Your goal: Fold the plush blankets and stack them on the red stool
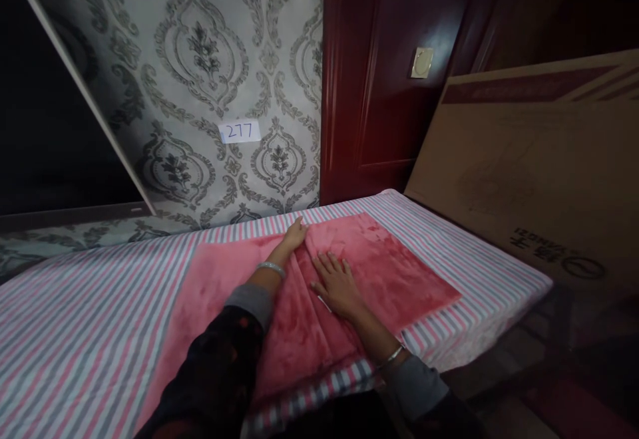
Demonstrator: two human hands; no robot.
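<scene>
Head camera view: the fingers of a person's right hand lie flat and spread, palm down, on a plush pink cloth, pressing its surface and gripping nothing. A small white patch shows beside the thumb; what it is cannot be told. Just beyond, the left hand reaches the far edge of the same cloth, one finger extended toward the wall; the rest are largely hidden, and whether they pinch the fabric cannot be told. Between the two hands, creases run through the cloth from the left hand down toward the wearer.

A bracelet circles the left wrist and a silver-coloured bangle the right, each just below a grey cuff, with dark sleeves behind. The pink cloth lies across a pink, grey and white striped cover draped over a worktop, with stripes showing on every side of it.

Behind stands a wall in damask-patterned wallpaper, bearing a paper slip handwritten "277". At left hangs a large dark screen in a thin frame. To the right rise a glossy dark-red panel carrying a pale square plate and, nearer, a big cardboard box, its dark printed lettering upside down.
</scene>
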